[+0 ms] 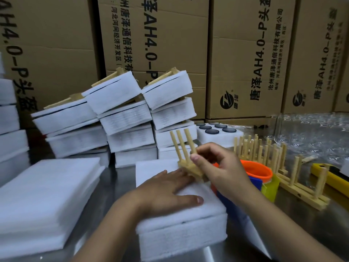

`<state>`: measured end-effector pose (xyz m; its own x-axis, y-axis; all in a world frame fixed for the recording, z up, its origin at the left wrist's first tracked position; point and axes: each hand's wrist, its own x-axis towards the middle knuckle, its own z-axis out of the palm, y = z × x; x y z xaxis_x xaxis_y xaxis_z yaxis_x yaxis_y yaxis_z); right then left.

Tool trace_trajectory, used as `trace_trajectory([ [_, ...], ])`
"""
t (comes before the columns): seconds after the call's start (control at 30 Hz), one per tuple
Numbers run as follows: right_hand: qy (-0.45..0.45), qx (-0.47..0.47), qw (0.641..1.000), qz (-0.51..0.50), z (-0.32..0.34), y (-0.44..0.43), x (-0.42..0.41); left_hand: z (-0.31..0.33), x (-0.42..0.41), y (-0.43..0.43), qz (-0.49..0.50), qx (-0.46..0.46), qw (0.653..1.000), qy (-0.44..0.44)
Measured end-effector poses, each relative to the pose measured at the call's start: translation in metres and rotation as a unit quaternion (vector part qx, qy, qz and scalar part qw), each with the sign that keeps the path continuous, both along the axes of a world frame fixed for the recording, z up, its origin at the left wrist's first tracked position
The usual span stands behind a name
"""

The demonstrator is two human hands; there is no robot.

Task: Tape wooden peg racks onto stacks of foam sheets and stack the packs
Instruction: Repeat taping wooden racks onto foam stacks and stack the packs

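Note:
A stack of white foam sheets [181,229] lies on the metal table in front of me. My left hand [166,188] presses flat on its top, fingers straight. My right hand [219,167] pinches a small wooden peg rack [184,148] and holds it tilted over the far edge of the stack, its pegs pointing up and away. Finished packs [120,118] of foam with racks on top are piled in leaning columns behind.
Loose foam sheets [43,201] lie at the left. Several wooden peg racks [272,156] stand at the right by an orange and blue tape dispenser [258,173], a yellow tool [328,176] and bubble wrap [317,133]. Cardboard boxes [245,53] wall the back.

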<state>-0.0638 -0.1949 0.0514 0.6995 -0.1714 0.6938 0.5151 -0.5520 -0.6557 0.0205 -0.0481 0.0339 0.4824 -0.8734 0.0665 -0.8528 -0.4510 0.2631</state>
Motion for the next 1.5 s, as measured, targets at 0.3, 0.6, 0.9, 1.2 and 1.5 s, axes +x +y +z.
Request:
trace_trajectory([
  [0.3, 0.076, 0.183, 0.977, 0.074, -0.014, -0.020, 0.037, 0.000, 0.000, 0.003, -0.013, -0.011, 1.000, -0.001],
  [0.6, 0.184, 0.138, 0.968, 0.096, -0.030, -0.014, 0.031, 0.006, -0.009, 0.010, -0.022, -0.119, 0.991, 0.061],
  [0.9, 0.231, 0.164, 0.950, 0.132, -0.025, -0.013, 0.028, 0.004, 0.015, 0.023, 0.267, -0.392, 0.876, 0.086],
  [1.2, 0.230, 0.196, 0.952, 0.045, -0.025, -0.012, 0.032, -0.008, 0.031, 0.020, 0.406, -0.379, 0.773, 0.306],
  [1.5, 0.205, 0.164, 0.964, 0.039, -0.022, -0.014, 0.031, -0.007, 0.024, 0.008, 0.407, -0.408, 0.764, 0.291],
])
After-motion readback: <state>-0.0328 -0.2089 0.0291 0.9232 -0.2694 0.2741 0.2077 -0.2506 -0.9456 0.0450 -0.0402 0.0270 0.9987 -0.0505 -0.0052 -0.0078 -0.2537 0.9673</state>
